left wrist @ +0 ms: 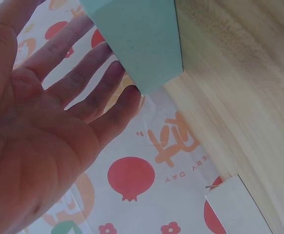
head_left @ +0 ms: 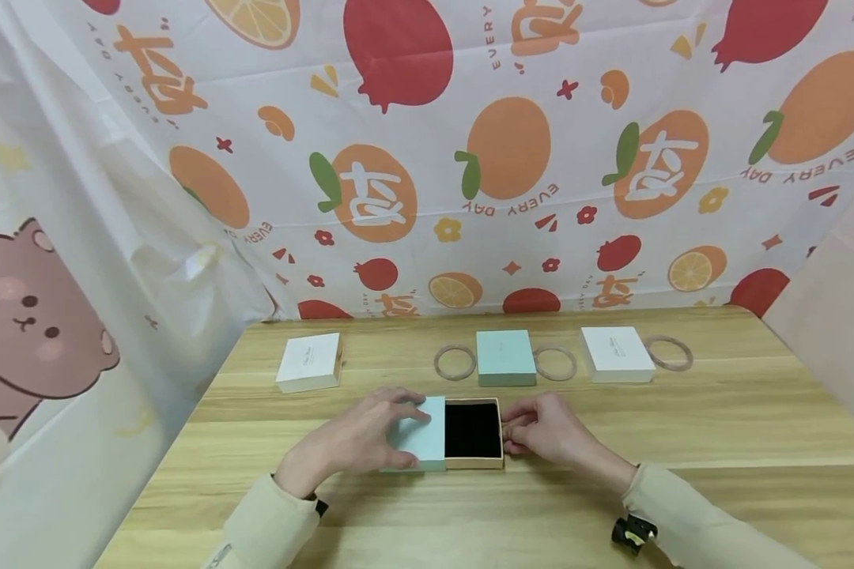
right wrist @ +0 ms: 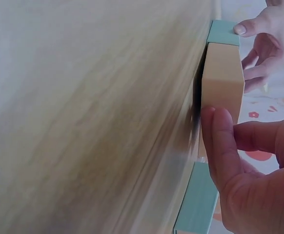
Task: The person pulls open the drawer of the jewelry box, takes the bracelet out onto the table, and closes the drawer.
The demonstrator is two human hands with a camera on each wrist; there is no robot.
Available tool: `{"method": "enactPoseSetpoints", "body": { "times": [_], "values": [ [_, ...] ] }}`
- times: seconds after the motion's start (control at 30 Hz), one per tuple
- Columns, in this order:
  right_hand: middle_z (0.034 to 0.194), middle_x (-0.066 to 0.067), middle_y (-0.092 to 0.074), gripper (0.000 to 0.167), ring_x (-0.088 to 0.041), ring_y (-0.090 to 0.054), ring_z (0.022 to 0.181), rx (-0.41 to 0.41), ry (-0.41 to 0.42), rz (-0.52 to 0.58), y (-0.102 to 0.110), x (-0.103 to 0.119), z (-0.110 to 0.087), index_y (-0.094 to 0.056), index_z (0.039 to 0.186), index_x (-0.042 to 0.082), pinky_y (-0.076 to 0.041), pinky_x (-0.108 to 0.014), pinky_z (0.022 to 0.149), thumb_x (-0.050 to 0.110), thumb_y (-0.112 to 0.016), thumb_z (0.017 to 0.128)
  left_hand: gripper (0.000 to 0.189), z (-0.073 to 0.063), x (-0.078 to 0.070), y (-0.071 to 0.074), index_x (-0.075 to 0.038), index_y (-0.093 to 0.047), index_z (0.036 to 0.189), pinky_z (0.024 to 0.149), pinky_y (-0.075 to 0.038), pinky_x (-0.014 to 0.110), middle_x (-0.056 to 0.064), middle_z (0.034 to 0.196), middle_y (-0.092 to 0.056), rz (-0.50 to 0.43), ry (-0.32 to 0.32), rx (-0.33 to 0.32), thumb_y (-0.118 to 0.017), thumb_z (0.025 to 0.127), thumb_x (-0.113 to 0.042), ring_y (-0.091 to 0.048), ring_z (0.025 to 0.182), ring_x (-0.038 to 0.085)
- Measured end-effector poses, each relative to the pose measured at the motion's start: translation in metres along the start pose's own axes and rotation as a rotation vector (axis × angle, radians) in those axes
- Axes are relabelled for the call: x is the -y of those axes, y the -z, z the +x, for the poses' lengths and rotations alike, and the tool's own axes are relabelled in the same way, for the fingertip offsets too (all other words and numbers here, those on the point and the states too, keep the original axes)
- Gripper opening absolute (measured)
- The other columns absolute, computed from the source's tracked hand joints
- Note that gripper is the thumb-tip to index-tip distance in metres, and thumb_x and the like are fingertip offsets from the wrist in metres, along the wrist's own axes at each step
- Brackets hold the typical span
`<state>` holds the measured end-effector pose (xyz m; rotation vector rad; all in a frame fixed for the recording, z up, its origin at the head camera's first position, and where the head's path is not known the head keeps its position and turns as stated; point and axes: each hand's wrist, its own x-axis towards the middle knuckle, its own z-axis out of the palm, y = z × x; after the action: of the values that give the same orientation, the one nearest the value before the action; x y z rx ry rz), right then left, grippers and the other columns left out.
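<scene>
A mint-green box sleeve [head_left: 432,431] lies on the table with its tan drawer [head_left: 474,464] pulled partly out to the right. Black lining [head_left: 473,431] fills the visible part of the drawer. My left hand [head_left: 370,433] holds the sleeve, thumb at the near edge and fingers spread over the top and far side. In the left wrist view, fingertips meet the side of the mint sleeve [left wrist: 142,44]. My right hand [head_left: 544,429] pinches at the drawer's right end. The right wrist view shows fingertips against the tan drawer [right wrist: 223,73]; whether they hold a tab is hidden.
Behind the hands stand a white box [head_left: 310,362] at left, a second mint box [head_left: 506,357] and another white box [head_left: 617,353] at right. Pale rings lie beside them: one ring [head_left: 437,370], a second ring [head_left: 574,371] and a third ring [head_left: 690,356]. A fruit-print curtain [head_left: 427,182] hangs behind the table.
</scene>
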<state>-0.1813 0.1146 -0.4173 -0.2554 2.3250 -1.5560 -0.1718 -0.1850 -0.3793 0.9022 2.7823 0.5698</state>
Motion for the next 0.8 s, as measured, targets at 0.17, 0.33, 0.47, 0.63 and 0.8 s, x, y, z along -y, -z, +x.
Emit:
{"method": "enactPoseSetpoints", "body": {
  "times": [0.17,0.33,0.47,0.63,0.8],
  "values": [
    [0.085,-0.009,-0.076,0.018,-0.017,-0.075,0.071,-0.013,-0.033,0.026,-0.0006,0.0043,0.0004,-0.072,0.108,-0.007,-0.062,-0.029,0.067,-0.003,-0.065,0.092,0.05,0.0017,0.0,0.0004,-0.013,-0.073,0.124,0.111,-0.046,0.054,0.009,0.146,-0.059,-0.003,0.007,0.003,-0.089,0.079,-0.028,-0.052,0.138,0.034],
    [0.086,-0.009,-0.075,0.018,-0.017,-0.075,0.072,-0.016,-0.06,0.048,-0.0001,0.0058,0.0006,-0.072,0.109,-0.007,-0.062,-0.029,0.069,-0.003,-0.063,0.093,0.05,0.0025,-0.0002,0.0002,-0.013,-0.074,0.124,0.111,-0.047,0.053,0.009,0.146,-0.059,-0.006,0.005,0.004,-0.089,0.078,-0.028,-0.052,0.137,0.034],
    [0.087,-0.009,-0.075,0.019,-0.017,-0.075,0.074,-0.013,-0.067,0.064,0.0007,0.0053,0.0011,-0.071,0.11,-0.007,-0.063,-0.029,0.069,-0.003,-0.063,0.093,0.05,0.0025,-0.0002,-0.0008,-0.013,-0.074,0.123,0.11,-0.048,0.052,0.008,0.145,-0.06,0.003,-0.005,-0.006,-0.089,0.078,-0.028,-0.054,0.136,0.033],
    [0.086,-0.008,-0.076,0.019,-0.017,-0.075,0.074,-0.008,-0.054,0.044,0.001,0.006,-0.0005,-0.072,0.11,-0.005,-0.062,-0.028,0.069,-0.001,-0.064,0.094,0.049,0.0014,0.0001,-0.0012,-0.012,-0.074,0.122,0.11,-0.048,0.051,0.008,0.145,-0.06,0.007,-0.007,-0.009,-0.089,0.078,-0.028,-0.054,0.136,0.032],
    [0.086,-0.008,-0.075,0.018,-0.018,-0.075,0.074,-0.007,-0.06,0.052,-0.0004,0.0064,-0.0018,-0.072,0.109,-0.005,-0.062,-0.03,0.071,-0.001,-0.064,0.094,0.05,0.0001,-0.0001,-0.0011,-0.012,-0.073,0.123,0.11,-0.048,0.052,0.009,0.145,-0.059,0.001,-0.003,-0.004,-0.088,0.078,-0.028,-0.054,0.136,0.033]
  ]
}}
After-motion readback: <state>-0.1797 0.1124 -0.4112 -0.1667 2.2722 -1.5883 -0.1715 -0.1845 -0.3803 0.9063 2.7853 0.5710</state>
